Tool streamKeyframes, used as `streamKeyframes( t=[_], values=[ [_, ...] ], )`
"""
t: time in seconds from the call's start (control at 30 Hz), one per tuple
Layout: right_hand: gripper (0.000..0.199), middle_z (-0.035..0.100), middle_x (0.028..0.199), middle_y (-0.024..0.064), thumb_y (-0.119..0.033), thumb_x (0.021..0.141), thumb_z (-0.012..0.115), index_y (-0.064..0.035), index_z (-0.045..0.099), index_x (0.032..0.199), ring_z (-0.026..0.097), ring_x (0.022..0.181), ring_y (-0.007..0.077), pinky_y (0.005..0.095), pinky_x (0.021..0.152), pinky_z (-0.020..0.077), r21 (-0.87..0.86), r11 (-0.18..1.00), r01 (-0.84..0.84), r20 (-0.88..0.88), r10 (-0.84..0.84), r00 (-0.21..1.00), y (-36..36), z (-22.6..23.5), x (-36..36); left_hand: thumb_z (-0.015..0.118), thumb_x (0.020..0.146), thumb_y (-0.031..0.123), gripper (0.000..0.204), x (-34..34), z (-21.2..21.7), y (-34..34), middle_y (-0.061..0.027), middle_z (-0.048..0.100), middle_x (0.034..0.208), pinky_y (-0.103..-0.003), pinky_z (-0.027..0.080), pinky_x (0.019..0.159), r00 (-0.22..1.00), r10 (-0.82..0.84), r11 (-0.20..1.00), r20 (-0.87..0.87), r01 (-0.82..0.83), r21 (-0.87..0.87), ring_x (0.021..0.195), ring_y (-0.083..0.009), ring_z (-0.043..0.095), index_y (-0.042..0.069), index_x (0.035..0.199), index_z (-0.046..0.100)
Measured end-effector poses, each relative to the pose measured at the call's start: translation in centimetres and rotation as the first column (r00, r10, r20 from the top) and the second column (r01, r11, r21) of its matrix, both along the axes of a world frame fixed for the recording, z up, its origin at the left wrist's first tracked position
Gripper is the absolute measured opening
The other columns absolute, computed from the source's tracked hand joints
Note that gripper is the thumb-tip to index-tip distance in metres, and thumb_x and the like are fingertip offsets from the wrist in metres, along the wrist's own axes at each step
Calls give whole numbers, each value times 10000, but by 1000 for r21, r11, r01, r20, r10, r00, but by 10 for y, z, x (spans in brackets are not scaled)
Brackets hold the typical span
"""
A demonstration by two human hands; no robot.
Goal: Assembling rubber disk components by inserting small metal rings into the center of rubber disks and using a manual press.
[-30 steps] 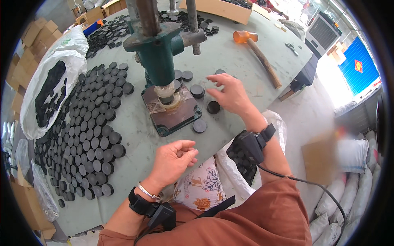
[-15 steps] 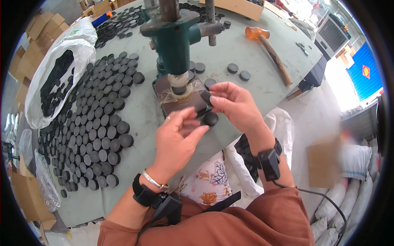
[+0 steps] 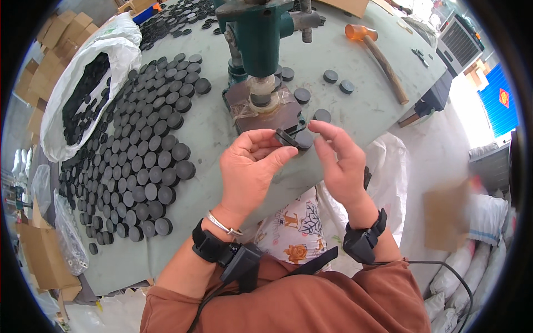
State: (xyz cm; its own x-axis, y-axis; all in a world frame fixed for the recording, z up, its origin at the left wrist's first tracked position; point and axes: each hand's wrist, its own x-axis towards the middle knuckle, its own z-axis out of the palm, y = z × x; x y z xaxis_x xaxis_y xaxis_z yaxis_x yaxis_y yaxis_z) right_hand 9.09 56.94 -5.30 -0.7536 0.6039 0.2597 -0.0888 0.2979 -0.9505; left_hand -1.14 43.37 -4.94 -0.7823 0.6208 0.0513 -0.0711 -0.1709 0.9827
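Note:
My left hand [image 3: 247, 169] is closed, pinching a black round cap [image 3: 286, 137] between thumb and fingers, tilted on edge. Close to its right, my right hand [image 3: 340, 161] has its fingers apart and nothing in them. Behind the held cap, another dark cap [image 3: 304, 140] lies on the table, with one more cap [image 3: 322, 115] beyond my right fingertips. A green hand press [image 3: 255, 47] stands in front of both hands. Under its ram, a dark cap [image 3: 260, 101] sits on the clear-wrapped base plate [image 3: 240, 106].
Many dark caps [image 3: 141, 158] spread over the left of the grey-green table [image 3: 222, 238]. Behind them leans a white sack [image 3: 53, 130] of black pieces. An orange-headed mallet [image 3: 383, 61] lies at the far right. A white sack [image 3: 388, 172] hangs by the table's front edge.
The view has shifted. A black piece was pinched in my right hand; now my left hand grips a cap and my right hand is open. One cap shows near where my right hand was.

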Motion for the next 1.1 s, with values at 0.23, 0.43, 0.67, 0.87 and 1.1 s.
streamKeyframes(
  t=[0.23,0.43,0.67,0.87,1.1],
  values=[
    [505,562,1195,212,84,740,601,-41,582,1229,579,846,321,374,764,486,685,725,71,-160,55,986,-6,-5,-1,598,910,104,191,-3,-3,-4,-171,654,999,-377,583,795,917,-168,975,363,101,197,919,-279,677,-31,1040,562],
    [486,564,1186,219,69,693,648,-26,608,1168,589,829,328,378,739,487,715,686,138,-242,57,969,-4,0,-3,627,900,125,180,-11,-9,-9,-172,665,977,-373,581,791,727,-407,880,553,149,451,916,-278,678,-13,1006,578],
    [443,638,1027,166,22,638,718,-4,625,1070,606,812,305,362,719,488,701,694,163,-283,61,957,-12,2,-8,650,865,44,160,-5,-10,-4,-146,664,990,-349,577,789,806,-326,905,494,115,409,904,-236,675,-3,1001,579],
    [398,656,951,131,30,640,720,-6,630,1026,615,789,290,358,714,490,694,701,163,-266,39,963,-12,-8,-13,715,788,-23,273,-1,-14,-6,-101,657,973,-302,565,762,927,-185,962,327,103,253,863,-144,637,-7,1018,570],
    [371,660,928,122,43,661,714,-19,632,1018,618,778,286,350,709,490,663,729,170,-260,12,966,-12,-12,-14,678,802,-38,337,2,-12,-4,-110,648,1020,-323,571,803,957,-161,975,240,116,190,910,-160,637,-14,1119,564]
  ],
)
